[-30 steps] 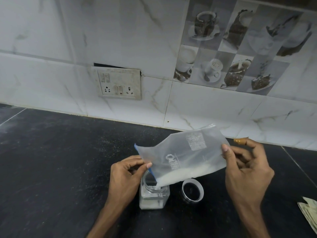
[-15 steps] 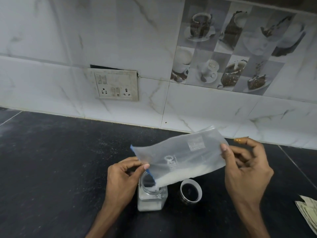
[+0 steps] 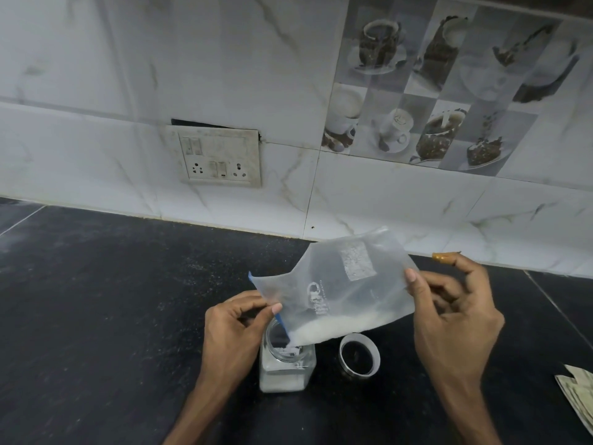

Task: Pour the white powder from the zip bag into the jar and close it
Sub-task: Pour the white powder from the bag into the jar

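Observation:
A clear zip bag (image 3: 340, 284) with a blue zip edge is held tilted over an open glass jar (image 3: 286, 367) on the black counter. White powder (image 3: 340, 327) lies along the bag's lower edge and runs to the corner that hangs over the jar's mouth. The jar holds white powder at its bottom. My left hand (image 3: 236, 329) pinches the bag's open end beside the jar. My right hand (image 3: 452, 322) pinches the raised closed end. The jar's lid (image 3: 360, 355) lies on the counter just right of the jar, open side up.
The black stone counter (image 3: 112, 300) runs back to a marble-tiled wall with a switch and socket plate (image 3: 219, 159). Folded paper (image 3: 577, 393) lies at the right edge. A tile picture of cups hangs on the wall at the upper right.
The bag's open corner has dipped a little lower into the jar's mouth, and powder has slid along the bag toward it. Both hands keep their grip.

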### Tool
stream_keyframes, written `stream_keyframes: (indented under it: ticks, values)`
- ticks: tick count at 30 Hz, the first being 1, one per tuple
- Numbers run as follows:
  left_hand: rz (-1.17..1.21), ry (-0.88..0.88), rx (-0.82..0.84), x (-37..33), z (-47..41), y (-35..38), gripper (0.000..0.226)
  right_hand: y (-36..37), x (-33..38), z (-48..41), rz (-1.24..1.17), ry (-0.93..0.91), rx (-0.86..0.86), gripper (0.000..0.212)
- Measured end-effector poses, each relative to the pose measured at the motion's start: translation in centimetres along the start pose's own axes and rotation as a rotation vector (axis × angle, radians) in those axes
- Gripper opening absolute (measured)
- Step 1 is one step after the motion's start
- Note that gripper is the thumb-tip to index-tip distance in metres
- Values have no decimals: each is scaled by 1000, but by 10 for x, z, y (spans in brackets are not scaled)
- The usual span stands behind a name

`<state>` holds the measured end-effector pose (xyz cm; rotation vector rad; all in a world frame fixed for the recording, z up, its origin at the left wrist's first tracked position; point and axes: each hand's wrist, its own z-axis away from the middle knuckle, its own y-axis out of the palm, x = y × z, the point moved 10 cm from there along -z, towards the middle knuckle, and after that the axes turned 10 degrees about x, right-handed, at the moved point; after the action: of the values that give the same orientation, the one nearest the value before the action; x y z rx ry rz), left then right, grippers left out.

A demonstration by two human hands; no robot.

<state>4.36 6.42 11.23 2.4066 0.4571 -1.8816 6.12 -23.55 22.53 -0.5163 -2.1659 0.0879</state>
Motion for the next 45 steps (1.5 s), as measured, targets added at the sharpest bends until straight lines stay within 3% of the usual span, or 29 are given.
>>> stream_keyframes:
  ticks: [45]
  values:
    - [1,-10,17,3,-1,0,21,-2,2,5,-10,3,-53,36]
